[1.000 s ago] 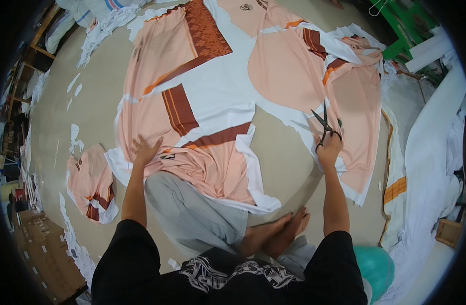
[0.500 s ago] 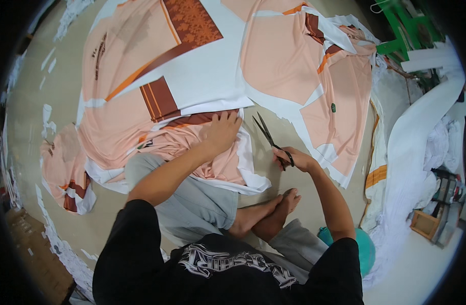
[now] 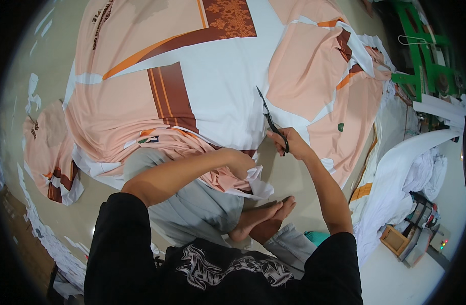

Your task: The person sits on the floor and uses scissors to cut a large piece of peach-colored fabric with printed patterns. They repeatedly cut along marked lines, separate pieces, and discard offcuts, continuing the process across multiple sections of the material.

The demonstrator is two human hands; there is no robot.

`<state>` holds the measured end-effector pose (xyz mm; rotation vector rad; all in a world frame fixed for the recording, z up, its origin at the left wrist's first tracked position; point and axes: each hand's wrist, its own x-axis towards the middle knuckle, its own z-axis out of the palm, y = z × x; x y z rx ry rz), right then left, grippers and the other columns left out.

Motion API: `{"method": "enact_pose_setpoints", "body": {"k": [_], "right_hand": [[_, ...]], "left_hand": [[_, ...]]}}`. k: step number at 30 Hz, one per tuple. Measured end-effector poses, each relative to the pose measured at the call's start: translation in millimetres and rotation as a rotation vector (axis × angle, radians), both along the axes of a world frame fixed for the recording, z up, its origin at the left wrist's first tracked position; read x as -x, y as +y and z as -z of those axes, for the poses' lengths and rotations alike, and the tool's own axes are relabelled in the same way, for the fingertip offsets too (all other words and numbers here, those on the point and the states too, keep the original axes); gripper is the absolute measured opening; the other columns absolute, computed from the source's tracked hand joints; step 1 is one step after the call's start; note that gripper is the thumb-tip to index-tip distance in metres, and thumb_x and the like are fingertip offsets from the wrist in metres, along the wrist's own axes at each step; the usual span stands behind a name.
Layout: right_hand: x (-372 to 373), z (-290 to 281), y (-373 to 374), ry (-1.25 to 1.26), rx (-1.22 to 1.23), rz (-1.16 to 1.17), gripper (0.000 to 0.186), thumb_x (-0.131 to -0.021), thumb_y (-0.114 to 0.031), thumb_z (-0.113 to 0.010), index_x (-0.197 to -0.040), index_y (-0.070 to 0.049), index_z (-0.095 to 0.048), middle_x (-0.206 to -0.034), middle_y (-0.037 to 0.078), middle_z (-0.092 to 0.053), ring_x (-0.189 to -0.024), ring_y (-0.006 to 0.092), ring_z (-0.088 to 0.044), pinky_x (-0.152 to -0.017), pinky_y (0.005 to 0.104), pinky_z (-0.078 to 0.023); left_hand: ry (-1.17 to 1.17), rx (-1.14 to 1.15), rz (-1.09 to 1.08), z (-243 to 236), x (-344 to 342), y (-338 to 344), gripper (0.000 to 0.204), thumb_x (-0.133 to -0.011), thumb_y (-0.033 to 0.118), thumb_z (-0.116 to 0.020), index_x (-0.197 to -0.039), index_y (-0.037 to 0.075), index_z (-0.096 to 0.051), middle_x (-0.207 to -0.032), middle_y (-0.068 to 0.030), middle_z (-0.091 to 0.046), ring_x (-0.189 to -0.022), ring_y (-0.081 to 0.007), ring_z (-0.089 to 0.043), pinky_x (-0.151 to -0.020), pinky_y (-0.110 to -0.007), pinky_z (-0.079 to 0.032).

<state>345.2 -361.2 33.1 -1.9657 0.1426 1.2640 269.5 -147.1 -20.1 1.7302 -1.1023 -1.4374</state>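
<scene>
My right hand [image 3: 291, 144] has its fingers in the handles of a pair of dark scissors [image 3: 268, 116]. The blades lie close together and point up and away, beside the edge of a large printed fabric sheet [image 3: 223, 76] of white, peach and brown. Lower and to the left, my left hand [image 3: 239, 162] is curled closed on the bunched near edge of that sheet. A white strip of the edge sticks out beneath the fingers. Peach folds lie gathered by my knee, and my fingertips are partly hidden.
More peach and white fabric [image 3: 340, 114] spreads on the right. A small printed piece [image 3: 50, 152] lies at the left. White scraps [image 3: 33, 91] dot the floor. On the right are a green metal frame [image 3: 421, 46], white cloth heaps and a wooden box [image 3: 394, 240].
My left hand has gone from lying flat on the fabric to curled on its edge, nearer to me. The scissors' blades have closed and risen a little. The sheet's near edge has shifted.
</scene>
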Motion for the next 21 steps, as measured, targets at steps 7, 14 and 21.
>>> {"method": "enact_pose_setpoints", "body": {"k": [7,14,21], "right_hand": [[-3,1,49,0.125,-0.211,0.325,0.053,-0.094,-0.055,-0.071,-0.074,-0.007,-0.058,-0.062,0.002,-0.053,-0.051,0.0144,-0.053,-0.05,0.0302,-0.044],[-17,4,83,0.098,-0.195,0.36,0.055,-0.096,-0.062,-0.063,-0.082,-0.01,-0.056,-0.065,-0.001,-0.053,-0.055,0.015,-0.054,-0.06,0.0303,-0.047],[-43,26,107,0.042,-0.329,0.541,0.055,-0.09,-0.059,-0.073,-0.083,-0.007,-0.058,-0.065,0.003,-0.054,-0.054,0.0188,-0.055,-0.056,0.0342,-0.048]], "left_hand": [[-0.027,-0.027,0.001,-8,-2,-1,0.036,-0.081,0.022,-0.065,-0.109,0.002,-0.075,-0.102,-0.0223,-0.075,-0.093,-0.0356,-0.073,-0.079,-0.045,-0.055],[-0.029,-0.044,-0.014,-16,0,1,0.038,-0.078,0.021,-0.071,-0.109,0.001,-0.074,-0.104,-0.024,-0.075,-0.098,-0.0396,-0.073,-0.082,-0.048,-0.055],[-0.005,-0.039,-0.029,-13,3,0,0.046,-0.074,0.029,-0.075,-0.111,0.002,-0.074,-0.104,-0.0233,-0.075,-0.098,-0.0392,-0.073,-0.083,-0.047,-0.055]]}}
